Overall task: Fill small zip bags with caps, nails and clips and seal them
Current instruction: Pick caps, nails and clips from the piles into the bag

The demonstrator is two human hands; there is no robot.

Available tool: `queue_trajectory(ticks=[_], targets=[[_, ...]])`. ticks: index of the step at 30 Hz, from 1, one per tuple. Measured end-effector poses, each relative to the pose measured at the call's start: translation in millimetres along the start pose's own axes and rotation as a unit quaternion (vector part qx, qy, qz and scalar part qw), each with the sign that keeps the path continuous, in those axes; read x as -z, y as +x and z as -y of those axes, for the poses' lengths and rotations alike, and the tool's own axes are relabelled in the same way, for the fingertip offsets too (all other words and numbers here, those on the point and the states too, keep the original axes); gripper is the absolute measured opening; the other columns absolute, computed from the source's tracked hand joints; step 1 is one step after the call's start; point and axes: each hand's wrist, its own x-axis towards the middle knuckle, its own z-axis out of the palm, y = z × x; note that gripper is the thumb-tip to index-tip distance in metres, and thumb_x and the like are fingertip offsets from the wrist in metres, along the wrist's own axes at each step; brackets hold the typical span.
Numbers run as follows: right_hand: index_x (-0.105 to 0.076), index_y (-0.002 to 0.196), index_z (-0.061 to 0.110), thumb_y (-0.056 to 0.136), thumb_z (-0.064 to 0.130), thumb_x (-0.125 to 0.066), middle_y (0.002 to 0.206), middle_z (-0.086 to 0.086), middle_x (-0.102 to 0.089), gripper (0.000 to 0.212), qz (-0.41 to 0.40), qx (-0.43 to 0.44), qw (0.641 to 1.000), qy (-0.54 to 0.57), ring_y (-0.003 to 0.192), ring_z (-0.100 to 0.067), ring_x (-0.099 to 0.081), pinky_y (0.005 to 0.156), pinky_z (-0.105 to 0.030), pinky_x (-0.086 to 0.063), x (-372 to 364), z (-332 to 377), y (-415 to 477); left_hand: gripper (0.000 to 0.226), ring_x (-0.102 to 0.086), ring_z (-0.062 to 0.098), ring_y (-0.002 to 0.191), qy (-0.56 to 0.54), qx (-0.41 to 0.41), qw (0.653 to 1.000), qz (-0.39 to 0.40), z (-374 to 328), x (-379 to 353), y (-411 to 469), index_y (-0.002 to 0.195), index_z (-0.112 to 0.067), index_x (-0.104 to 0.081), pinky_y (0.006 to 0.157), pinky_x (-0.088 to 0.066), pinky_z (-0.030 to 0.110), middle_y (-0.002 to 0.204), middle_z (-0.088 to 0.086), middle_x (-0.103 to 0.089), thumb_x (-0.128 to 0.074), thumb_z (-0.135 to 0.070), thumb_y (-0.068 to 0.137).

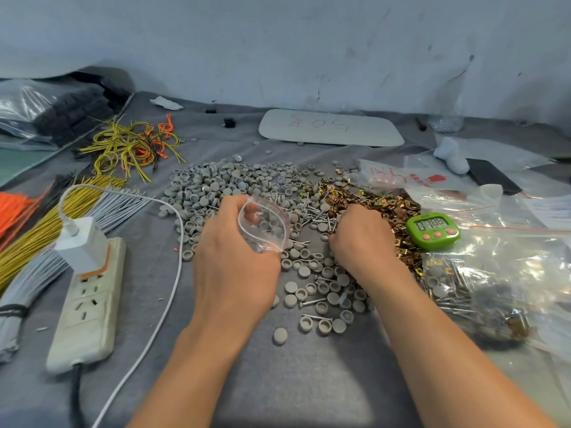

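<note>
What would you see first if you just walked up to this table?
Probably the big heap of grey caps in the middle of the table, with a glittery pile of gold clips just right of it. In front of the caps, the left hand holds a small zip bag open, and a bright green timer sits just right of the right hand.
</note>
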Motion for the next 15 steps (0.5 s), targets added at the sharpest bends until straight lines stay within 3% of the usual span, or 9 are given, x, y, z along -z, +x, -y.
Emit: queue_trajectory(ticks=[4,7,10,15], targets=[[-0.060,0.094,0.013,0.089,0.011,-0.073,0.085,-0.007,-0.058,0.015,0.004,-0.001,1.000,-0.011,0.078,-0.029,-0.051,0.068,-0.036,-0.044,5.9,2.2,-0.6,0.036,-0.056,0.014,0.089,-0.004,-0.002,1.000,-0.003,-2.1,-0.3,1.6,0.106,-0.039,-0.052,0.072,-0.033,0.030,0.096,-0.013,-0.064,-0.074,-0.021,0.083],[-0.050,0.078,0.013,0.087,0.011,-0.072,0.069,-0.002,-0.043,0.024,0.032,0.003,0.999,-0.032,0.078,-0.030,-0.051,0.068,-0.037,-0.044,8.0,6.1,-4.1,0.034,-0.056,0.014,0.089,-0.001,0.002,1.000,-0.004,-1.1,1.2,4.6,0.106,-0.039,-0.053,0.072,-0.035,0.031,0.097,-0.013,-0.064,-0.074,-0.022,0.085],[-0.042,0.071,0.016,0.086,0.009,-0.069,0.067,-0.002,-0.040,0.032,0.040,0.008,0.998,-0.046,0.077,-0.030,-0.051,0.067,-0.037,-0.043,11.2,5.0,-4.0,0.037,-0.056,0.014,0.089,-0.003,0.006,1.000,0.000,-0.9,1.7,5.1,0.106,-0.040,-0.052,0.071,-0.036,0.031,0.097,-0.013,-0.063,-0.074,-0.021,0.084],[-0.046,0.088,0.016,0.087,0.009,-0.065,0.070,-0.001,-0.039,0.020,0.026,0.020,0.998,-0.050,0.075,-0.030,-0.048,0.069,-0.039,-0.042,13.8,-5.9,-3.0,0.039,-0.055,0.014,0.086,0.001,0.005,1.000,0.011,0.2,1.7,1.4,0.105,-0.041,-0.050,0.063,-0.032,0.025,0.097,-0.013,-0.063,-0.074,-0.020,0.082]])
